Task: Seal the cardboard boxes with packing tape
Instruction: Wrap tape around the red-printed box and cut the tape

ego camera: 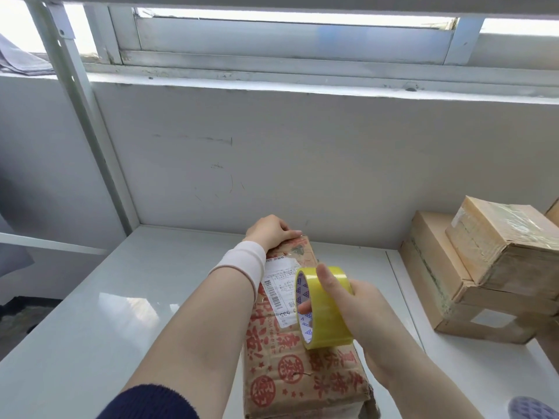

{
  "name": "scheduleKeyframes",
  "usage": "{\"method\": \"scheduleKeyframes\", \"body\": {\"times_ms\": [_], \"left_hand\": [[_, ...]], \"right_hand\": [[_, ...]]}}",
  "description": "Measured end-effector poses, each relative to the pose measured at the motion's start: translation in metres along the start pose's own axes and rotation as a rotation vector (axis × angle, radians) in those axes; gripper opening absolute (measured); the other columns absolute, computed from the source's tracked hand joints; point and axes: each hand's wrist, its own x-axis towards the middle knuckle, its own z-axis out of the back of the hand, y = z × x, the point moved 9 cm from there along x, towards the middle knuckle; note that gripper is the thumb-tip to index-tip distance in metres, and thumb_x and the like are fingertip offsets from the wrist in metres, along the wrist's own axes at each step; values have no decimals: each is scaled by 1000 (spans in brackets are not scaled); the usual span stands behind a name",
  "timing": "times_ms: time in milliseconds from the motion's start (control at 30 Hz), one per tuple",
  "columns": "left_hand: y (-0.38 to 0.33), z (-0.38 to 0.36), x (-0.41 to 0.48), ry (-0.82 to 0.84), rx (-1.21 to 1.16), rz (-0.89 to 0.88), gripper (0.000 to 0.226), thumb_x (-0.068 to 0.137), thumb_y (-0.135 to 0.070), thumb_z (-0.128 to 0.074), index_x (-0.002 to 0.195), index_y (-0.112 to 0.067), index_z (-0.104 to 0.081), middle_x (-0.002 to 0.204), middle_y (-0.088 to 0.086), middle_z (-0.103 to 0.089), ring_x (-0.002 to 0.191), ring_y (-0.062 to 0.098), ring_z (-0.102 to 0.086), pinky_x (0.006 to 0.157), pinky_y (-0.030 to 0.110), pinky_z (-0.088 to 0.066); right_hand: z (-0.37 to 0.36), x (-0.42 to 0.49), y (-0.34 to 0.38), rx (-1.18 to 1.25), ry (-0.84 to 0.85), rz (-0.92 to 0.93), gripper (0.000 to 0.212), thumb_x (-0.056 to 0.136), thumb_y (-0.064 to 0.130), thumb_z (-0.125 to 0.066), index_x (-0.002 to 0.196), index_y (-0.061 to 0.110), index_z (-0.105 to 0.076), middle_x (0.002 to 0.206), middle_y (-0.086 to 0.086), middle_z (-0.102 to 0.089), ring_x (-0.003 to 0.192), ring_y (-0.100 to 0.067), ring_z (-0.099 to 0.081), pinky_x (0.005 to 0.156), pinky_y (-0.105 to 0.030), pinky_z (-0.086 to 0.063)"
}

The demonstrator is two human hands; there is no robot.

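Note:
A long cardboard box [290, 376] with red printed characters and a white shipping label lies lengthwise on the white table [121, 313]. My left hand [270, 231] presses down on the box's far end, fingers curled over its edge. My right hand [357, 309] grips a roll of yellowish packing tape [325, 309] above the middle of the box, thumb across the outside of the roll and fingers through its core. A clear strip of tape seems to run from the roll toward the far end.
Stacked cardboard boxes [484, 267], wrapped in clear tape, stand at the right against the white wall [272, 161]. A window ledge [302, 83] runs above. A white metal post [90, 131] rises at the left.

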Motion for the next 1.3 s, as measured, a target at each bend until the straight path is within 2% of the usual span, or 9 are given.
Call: {"method": "scheduleKeyframes", "body": {"times_ms": [200,300,500,633,767,933,1067,1200,1300], "left_hand": [[24,-1,-27,-62,-30,46,34,86,-60,-53,78,-29,-66,77,-8,-63,85,17,-59,70,27,-39],[31,3,-38,-121,-14,87,33,86,-60,-53,77,-30,-65,83,-7,-64,89,18,-59,71,27,-38],[31,6,-44,-159,-61,130,32,84,-58,-57,70,-31,-65,83,-5,-65,89,21,-59,72,29,-37],[34,6,-45,-171,-63,141,31,84,-59,-57,74,-31,-66,88,-5,-67,91,21,-59,74,30,-38],[32,7,-45,-167,-64,148,31,85,-58,-57,77,-30,-67,90,-3,-67,92,22,-59,75,29,-38],[32,9,-49,-172,-66,172,34,84,-60,-57,77,-29,-69,85,-4,-68,89,21,-60,71,28,-36],[30,10,-52,-174,-66,163,35,83,-60,-57,79,-28,-70,80,-7,-65,87,19,-60,71,29,-38],[29,11,-53,-185,-37,160,37,84,-60,-56,87,-27,-72,88,-5,-68,89,19,-61,71,29,-38],[29,11,-51,-197,-11,146,35,85,-60,-55,87,-29,-71,90,-5,-68,91,20,-60,72,29,-38]], "right_hand": [[10,-42,-19,44,17,231,44,72,56,-62,90,15,-64,72,-2,-73,71,-10,-70,63,-13,-50],[14,-47,-22,70,-39,229,38,70,48,-63,87,14,-65,67,-5,-72,65,-12,-70,58,-14,-50],[46,-71,-17,10,-191,258,51,63,58,-59,82,11,-63,58,-3,-70,52,-9,-66,46,-11,-45],[39,-82,-28,53,-33,254,40,79,48,-62,94,11,-59,72,-5,-73,68,-11,-70,59,-11,-49],[42,-80,-33,167,-75,208,32,71,33,-61,89,7,-62,64,-7,-71,58,-8,-67,53,-11,-47],[62,-106,-27,-71,-246,176,50,67,66,-68,71,16,-61,48,-3,-65,42,-8,-62,42,-11,-42],[65,-126,-51,-206,-211,-17,59,53,69,-42,72,17,-62,47,-1,-65,42,-6,-60,42,-10,-41],[57,-128,-82,-203,-177,-135,37,79,51,-54,74,15,-60,47,-2,-65,42,-7,-61,43,-10,-41],[56,-123,-98,-200,-195,-129,31,81,41,-61,70,12,-58,46,-1,-64,43,-10,-63,43,-13,-43]]}}
